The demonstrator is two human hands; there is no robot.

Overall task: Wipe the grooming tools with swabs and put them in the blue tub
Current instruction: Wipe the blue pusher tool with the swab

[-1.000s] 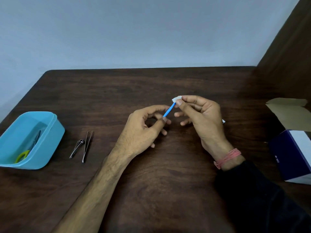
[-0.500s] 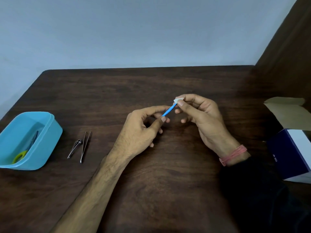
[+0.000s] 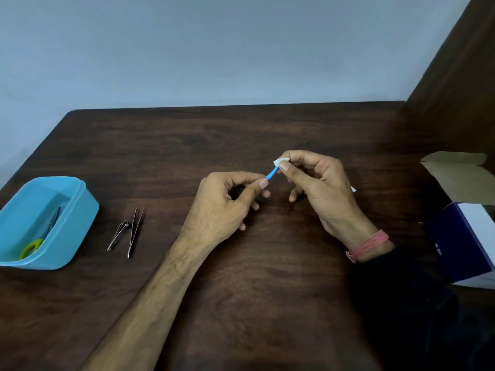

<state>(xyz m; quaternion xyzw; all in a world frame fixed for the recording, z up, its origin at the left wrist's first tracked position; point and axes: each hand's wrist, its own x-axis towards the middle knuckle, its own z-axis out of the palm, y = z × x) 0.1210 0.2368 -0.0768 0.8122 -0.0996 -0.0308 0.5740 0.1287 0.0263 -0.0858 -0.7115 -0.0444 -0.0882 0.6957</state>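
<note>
Swab pinched between both my hands over the table

My left hand (image 3: pixel 219 207) pinches the blue stem of the swab (image 3: pixel 272 173); my right hand (image 3: pixel 318 188) pinches its white wrapper (image 3: pixel 280 162). Nail clipper (image 3: pixel 119 234) and tweezers (image 3: pixel 136 231) lie side by side near the blue tub (image 3: pixel 80 223), which holds scissors (image 3: pixel 40 236).

small white print on the dark blue box (image 3: pixel 452 245) (too blurred to read).
</note>
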